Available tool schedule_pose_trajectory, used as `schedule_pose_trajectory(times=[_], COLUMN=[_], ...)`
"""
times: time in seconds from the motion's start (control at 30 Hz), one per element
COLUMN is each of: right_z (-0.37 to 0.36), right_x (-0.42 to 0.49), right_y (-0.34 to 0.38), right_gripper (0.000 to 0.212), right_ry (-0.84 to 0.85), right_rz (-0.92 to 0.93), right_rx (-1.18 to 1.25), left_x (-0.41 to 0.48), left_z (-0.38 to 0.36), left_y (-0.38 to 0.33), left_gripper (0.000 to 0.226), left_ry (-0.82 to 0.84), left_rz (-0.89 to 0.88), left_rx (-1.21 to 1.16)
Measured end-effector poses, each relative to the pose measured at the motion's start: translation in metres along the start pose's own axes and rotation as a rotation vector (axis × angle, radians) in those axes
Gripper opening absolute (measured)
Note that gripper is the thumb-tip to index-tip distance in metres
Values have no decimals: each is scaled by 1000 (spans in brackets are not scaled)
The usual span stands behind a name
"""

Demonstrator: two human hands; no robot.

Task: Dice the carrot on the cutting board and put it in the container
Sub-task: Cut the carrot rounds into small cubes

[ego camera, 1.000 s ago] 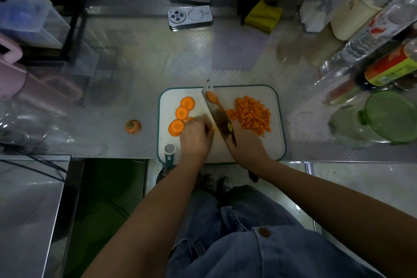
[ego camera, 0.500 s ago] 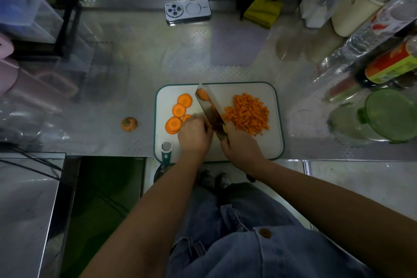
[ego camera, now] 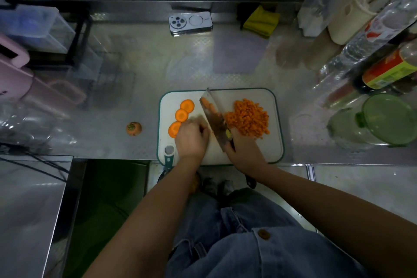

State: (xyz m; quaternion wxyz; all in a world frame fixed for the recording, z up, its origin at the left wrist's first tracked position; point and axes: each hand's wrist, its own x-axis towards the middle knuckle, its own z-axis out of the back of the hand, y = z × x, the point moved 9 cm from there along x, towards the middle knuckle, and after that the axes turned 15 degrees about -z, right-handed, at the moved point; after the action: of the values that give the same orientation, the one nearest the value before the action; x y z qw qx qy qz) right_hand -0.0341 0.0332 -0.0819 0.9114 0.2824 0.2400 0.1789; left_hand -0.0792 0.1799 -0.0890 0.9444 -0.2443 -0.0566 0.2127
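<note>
- Three carrot slices (ego camera: 181,115) lying flat in a row on the left half of the board (ego camera: 274,142), nearest one partly under the left hand.
- Pile of dice (ego camera: 248,118) heaped on the right half, just beside the blade, touching the right hand's knuckles.
- A few orange pieces seen on the cleaver (ego camera: 214,115) face near its tip; stuck there or mirrored, cannot tell.
- Cleaver standing on edge, running diagonally from the far middle of the board toward the near side, between slices and dice.
- Right hand (ego camera: 244,150) clenched round the cleaver handle, yellow spot showing at the grip.
- Left hand (ego camera: 191,139) curled palm-down just left of the blade, fingertips tucked against it; presumably pinning a piece for cutting, but the piece itself hidden, so grasp cannot be told.
- Compared with half a second ago: blade, hands, slices and pile in nearly the same layout; slice count unchanged at three, pile about the same size. Likely mid-chop on one piece, not yet onto the next slice.
- Meaning for the task: dicing well along, three slices plus the hidden piece left, nothing yet in the container.
- Green-lidded container (ego camera: 388,121) to the right of the board, well apart, lid seemingly on.
- Carrot top (ego camera: 133,128) lying on the counter left of the board, apart.
- Phone (ego camera: 190,23) flat at the far edge.
</note>
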Motion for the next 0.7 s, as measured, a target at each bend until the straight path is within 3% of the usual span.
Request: schedule_pose_trajectory(times=[0.27, 0.4, 0.6, 0.7], right_z=[27, 25, 31, 40], right_x=[7, 8, 9, 9], right_y=[-34, -33, -32, -34], right_gripper=[16, 11, 13, 18], right_ry=[-91, 4, 11, 2], right_rz=[-178, -222, -322, -316], right_rx=[26, 227, 525, 565], left_x=[-17, -17, -6, -3], left_z=[10, 17, 6, -12], left_y=[11, 3, -54, -73], left_gripper=[6, 9, 34, 61], left_ry=[-7, -15, 42, 161], left_rz=[28, 27, -360, -389], left_rx=[-5, -67, -73, 67])
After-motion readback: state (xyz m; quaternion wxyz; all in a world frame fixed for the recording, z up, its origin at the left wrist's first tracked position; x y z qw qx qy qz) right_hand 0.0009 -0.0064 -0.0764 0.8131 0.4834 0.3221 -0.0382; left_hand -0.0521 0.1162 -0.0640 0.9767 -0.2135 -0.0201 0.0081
